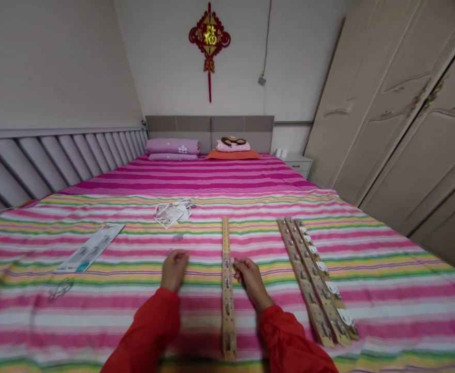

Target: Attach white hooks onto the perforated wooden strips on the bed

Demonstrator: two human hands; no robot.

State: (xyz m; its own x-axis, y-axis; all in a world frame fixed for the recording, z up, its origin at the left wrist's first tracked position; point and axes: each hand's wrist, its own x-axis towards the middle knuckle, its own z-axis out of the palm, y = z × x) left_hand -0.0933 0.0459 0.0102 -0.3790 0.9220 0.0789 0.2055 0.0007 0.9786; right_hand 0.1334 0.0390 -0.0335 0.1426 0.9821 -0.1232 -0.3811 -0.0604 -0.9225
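A long wooden strip with metal hooks [227, 290] lies lengthwise on the striped bedspread between my two hands. My right hand [249, 277] rests against the strip's right edge, its fingers curled at one of the hooks. My left hand [174, 268] sits a short way left of the strip on the bedspread, fingers curled under; I cannot see anything in it. Both arms wear red sleeves.
Three more hook strips [316, 280] lie side by side to the right. A clear plastic packet [169, 213] lies ahead, a long flat package [89, 248] to the left, a small metal part [61, 288] nearer. Pillows [173, 147] sit at the headboard; a wardrobe [406, 114] stands right.
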